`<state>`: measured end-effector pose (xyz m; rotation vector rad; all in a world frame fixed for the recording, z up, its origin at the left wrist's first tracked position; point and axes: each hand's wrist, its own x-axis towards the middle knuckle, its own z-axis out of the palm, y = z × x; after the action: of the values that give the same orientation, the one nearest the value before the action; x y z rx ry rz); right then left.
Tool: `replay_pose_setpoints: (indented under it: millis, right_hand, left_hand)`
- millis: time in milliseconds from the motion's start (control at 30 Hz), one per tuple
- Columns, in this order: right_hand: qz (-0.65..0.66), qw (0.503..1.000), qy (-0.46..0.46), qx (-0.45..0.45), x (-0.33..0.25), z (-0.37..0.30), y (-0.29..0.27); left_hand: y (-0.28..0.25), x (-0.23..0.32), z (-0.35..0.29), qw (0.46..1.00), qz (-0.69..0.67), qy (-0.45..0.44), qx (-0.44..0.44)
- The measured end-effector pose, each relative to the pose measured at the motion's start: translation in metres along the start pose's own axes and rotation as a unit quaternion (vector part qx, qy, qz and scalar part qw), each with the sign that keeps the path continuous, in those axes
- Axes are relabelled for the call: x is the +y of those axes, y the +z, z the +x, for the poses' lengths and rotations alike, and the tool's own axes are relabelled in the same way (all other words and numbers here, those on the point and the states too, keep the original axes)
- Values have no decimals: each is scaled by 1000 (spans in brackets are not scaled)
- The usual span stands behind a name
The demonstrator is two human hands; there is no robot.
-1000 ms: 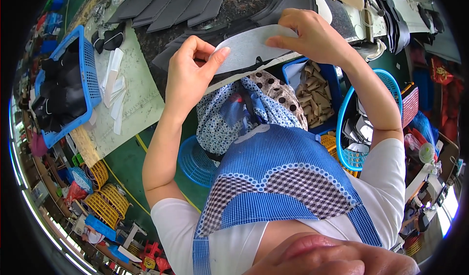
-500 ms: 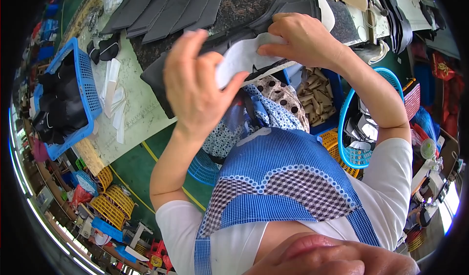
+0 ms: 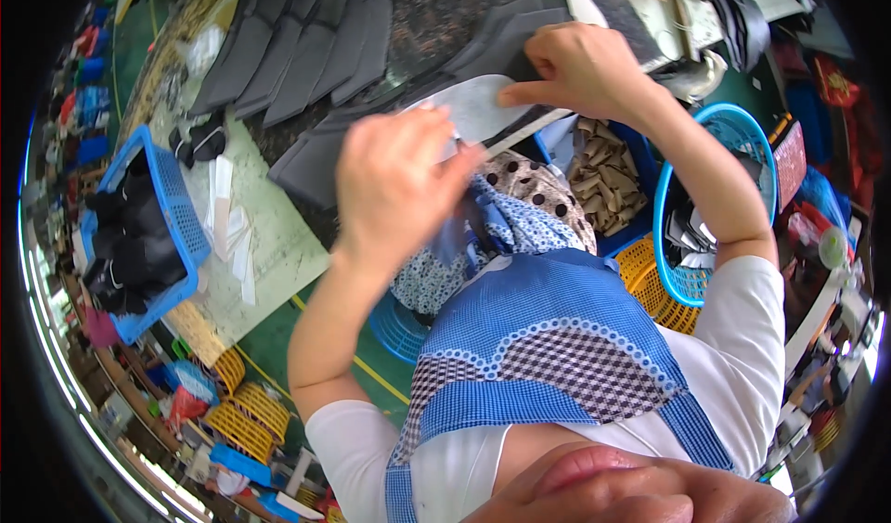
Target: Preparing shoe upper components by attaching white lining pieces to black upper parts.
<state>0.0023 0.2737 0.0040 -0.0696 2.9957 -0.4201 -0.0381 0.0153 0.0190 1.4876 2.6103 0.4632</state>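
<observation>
A pale, curved, sheet-like piece (image 3: 478,99) is held over the near edge of the worktable, with a dark strip along its lower side. My right hand (image 3: 587,70) grips its right end, thumb pressed on the pale face and fingers curled. At the other end, my left hand (image 3: 394,175) is bent around the lower left edge, fingers above and thumb below; motion blurs it. Dark grey flat pieces (image 3: 506,36) lie beneath and behind the pale piece. Further left on the table, similar dark pieces (image 3: 311,45) lie in overlapping rows.
A blue basket (image 3: 188,231) of black pieces stands at the table's left, beside white strips (image 3: 221,203). Below the table edge on the right are a blue bin (image 3: 640,212) of tan pieces, a yellow basket (image 3: 640,265) and a round light-blue basket (image 3: 664,245).
My left hand has moved right and down, from fingers spread to closing around the left end of the pale piece. My right hand keeps its grip. The view has shifted slightly.
</observation>
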Motion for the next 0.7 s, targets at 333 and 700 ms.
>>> replay_pose_setpoints:
  millis: [333, 700]
  right_hand:
    - [371, 876, 44, 307, -24, -76, 84]
    - [792, 609, -37, 10, -68, -108, 110]
  left_hand:
    - [-1, -36, 48, 960, -139, -192, -147]
    - [11, 1, -13, 906, -368, -206, -23]
